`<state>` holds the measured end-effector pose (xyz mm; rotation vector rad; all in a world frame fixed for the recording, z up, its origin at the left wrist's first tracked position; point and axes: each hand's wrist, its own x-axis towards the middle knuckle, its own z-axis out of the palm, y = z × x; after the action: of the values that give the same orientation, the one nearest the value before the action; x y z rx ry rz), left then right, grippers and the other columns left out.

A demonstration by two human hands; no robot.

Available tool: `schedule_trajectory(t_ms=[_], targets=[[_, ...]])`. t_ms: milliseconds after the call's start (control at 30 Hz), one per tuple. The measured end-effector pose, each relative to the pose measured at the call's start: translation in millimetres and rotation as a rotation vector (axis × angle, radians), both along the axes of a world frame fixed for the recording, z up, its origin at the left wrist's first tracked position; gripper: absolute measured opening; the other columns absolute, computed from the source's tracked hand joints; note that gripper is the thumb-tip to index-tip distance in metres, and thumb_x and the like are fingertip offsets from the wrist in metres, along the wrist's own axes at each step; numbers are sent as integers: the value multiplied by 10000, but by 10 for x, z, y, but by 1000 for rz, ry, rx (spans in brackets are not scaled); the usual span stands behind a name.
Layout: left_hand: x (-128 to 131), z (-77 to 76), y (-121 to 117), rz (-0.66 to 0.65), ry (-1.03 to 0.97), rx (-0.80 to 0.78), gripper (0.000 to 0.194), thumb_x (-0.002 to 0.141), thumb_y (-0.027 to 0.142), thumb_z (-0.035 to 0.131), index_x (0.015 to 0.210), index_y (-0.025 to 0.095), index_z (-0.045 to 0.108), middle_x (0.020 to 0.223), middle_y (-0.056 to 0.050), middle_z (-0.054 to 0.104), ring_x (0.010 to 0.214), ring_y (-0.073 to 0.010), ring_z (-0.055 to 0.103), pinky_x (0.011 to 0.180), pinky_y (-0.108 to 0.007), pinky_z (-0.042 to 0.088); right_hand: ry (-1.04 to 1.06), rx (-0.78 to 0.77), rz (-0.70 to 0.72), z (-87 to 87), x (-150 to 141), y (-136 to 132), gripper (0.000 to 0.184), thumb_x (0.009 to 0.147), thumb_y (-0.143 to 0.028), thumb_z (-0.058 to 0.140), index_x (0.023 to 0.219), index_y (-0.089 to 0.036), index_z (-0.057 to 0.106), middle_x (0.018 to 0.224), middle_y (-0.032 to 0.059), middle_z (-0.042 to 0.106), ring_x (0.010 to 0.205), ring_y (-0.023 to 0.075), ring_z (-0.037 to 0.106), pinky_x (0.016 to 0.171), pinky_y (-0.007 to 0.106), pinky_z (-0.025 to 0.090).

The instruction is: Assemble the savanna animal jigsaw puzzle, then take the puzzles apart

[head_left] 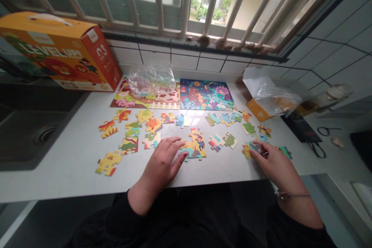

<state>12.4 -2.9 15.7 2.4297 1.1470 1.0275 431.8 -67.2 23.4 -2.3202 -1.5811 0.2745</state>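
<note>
Just left of a small joined section of jigsaw puzzle [198, 145], my left hand [161, 161] rests with its fingers spread; its fingertips reach the section's left edge. My right hand [274, 161] pinches a greyish puzzle piece [255, 147] between thumb and fingers, low over the counter, partly covering it. A yellow puzzle piece [246, 151] shows beside that thumb, and a green-blue puzzle piece [285, 151] lies behind the hand. Between my hands are a white-and-red puzzle piece [216, 142] and a green puzzle piece [230, 140]. Several loose pieces lie left of my left hand, including a yellow puzzle piece [109, 163].
Two finished-looking picture boards, a farm board [165, 100] and a dark blue board [206, 95], lie at the back, with a clear plastic bag [152, 77] on the farm one. An orange box [64, 52] stands by the sink [43, 135]. An opened box [261, 108] and black phone-like object [300, 128] sit right.
</note>
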Motion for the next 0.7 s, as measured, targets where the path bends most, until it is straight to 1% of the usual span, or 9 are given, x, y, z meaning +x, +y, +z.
schedule_trajectory(t_ms=[67,167,200,267,367,433,500,567,700], targets=[[-69,43,3,41,-50,-10,222,1115,248,646,1335,227,670,1309,-120,770,1258,-299,732,1130,-493,593,121,6,-42,62,-77,-23,551,941,-656,582,1154,-199,805,896,94,770,793,285,695,697,390,486],[-136,80,3,26,-100,-37,243,1090,266,697,1331,238,674,1285,-100,785,1258,-293,738,1124,-472,600,375,64,-56,151,-383,-21,534,956,-694,631,1128,-211,780,918,78,781,791,256,689,691,362,494],[-144,87,0,-4,-106,-48,298,1076,287,729,1365,244,668,1315,-104,781,1281,-298,734,1131,-471,602,482,78,-33,176,-533,-5,533,949,-704,664,1116,-209,769,908,71,776,780,243,680,682,351,496],[-144,93,-9,-85,-98,-72,498,1037,351,803,1492,261,620,1419,-127,752,1355,-320,709,1169,-490,595,727,64,37,211,-879,48,528,946,-715,703,1083,-207,747,873,55,762,721,210,647,654,334,499],[-127,82,-26,-189,-58,-86,844,972,459,880,1685,285,463,1575,-166,669,1468,-360,646,1236,-540,562,984,5,191,215,-1421,150,492,944,-674,778,1102,-210,732,938,61,791,766,195,684,676,314,513],[-122,60,-36,-206,-52,-87,938,953,488,893,1731,296,404,1616,-175,637,1502,-370,620,1252,-557,553,1115,-37,256,187,-1731,212,476,928,-655,820,1080,-220,698,958,65,811,781,194,709,684,311,529],[-129,34,-43,-192,-71,-96,901,965,468,884,1721,304,423,1617,-172,634,1505,-365,619,1247,-555,561,1239,-94,266,146,-1964,258,508,892,-655,863,1083,-238,645,878,38,810,717,188,712,677,318,549],[-149,9,-43,-168,-100,-110,810,985,430,868,1685,307,479,1597,-162,646,1489,-351,634,1239,-541,573,1311,-119,263,109,-2105,288,537,865,-646,891,1084,-250,601,797,5,794,671,181,709,685,322,565],[-247,-26,-20,-140,-98,-126,621,1026,350,826,1591,290,578,1516,-130,711,1423,-310,690,1218,-494,594,1281,-128,295,74,-2151,308,510,903,-619,866,1119,-254,582,799,1,801,713,191,746,713,321,587]])
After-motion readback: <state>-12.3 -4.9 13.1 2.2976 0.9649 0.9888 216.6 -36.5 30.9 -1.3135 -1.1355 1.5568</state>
